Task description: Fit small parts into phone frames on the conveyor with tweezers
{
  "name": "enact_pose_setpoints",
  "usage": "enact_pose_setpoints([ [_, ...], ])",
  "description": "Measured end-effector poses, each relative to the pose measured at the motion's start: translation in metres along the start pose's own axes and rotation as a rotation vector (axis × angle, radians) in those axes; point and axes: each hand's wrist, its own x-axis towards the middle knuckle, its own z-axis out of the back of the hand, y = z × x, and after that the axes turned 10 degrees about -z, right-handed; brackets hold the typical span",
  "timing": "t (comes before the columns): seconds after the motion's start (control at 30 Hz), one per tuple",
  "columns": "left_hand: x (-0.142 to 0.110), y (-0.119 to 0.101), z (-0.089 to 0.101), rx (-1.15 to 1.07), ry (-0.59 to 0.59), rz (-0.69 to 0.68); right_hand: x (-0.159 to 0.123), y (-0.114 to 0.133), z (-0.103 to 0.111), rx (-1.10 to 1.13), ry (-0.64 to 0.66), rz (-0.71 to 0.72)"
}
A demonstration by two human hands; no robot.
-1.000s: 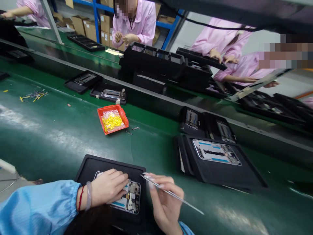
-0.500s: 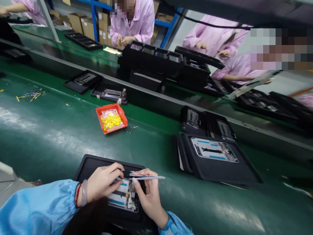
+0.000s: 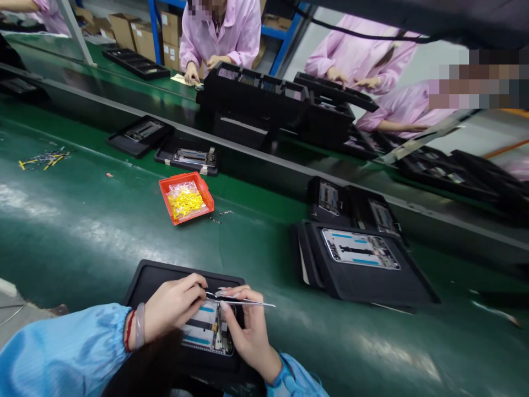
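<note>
A phone frame (image 3: 201, 326) with blue strips, a dark central ribbon and small parts at its right end lies in a black tray (image 3: 155, 275) in front of me. My right hand (image 3: 250, 325) pinches thin pale tweezers (image 3: 252, 302) between thumb and fingers. Their tips point left, over the frame's upper edge. Beside those tips, my left hand (image 3: 177, 302) is closed with its fingers bent at the frame's upper edge. Whatever its fingertips pinch is hidden. A dark shape at the bottom covers part of the frame and tray.
A red bin (image 3: 165, 201) of small yellow pieces stands beyond the tray. Stacked black trays (image 3: 397, 286) with a phone frame on top lie right. More trays (image 3: 119, 144) line the rail (image 3: 256, 160). Loose yellow and dark bits (image 3: 47, 159) lie left. Co-workers in pink work across the bench.
The tweezers have tilted, their right end now lower, and my left fingers have shifted slightly. Across the bench, a co-worker's hands have moved apart and down to the surface.
</note>
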Motion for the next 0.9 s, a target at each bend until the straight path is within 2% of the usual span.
enact_pose_setpoints([
  [0.9,0.0002,0.0028,0.003,-0.115,0.07,0.097,0.0002,-0.0021,-0.0004,-0.053,-0.01,-0.061],
])
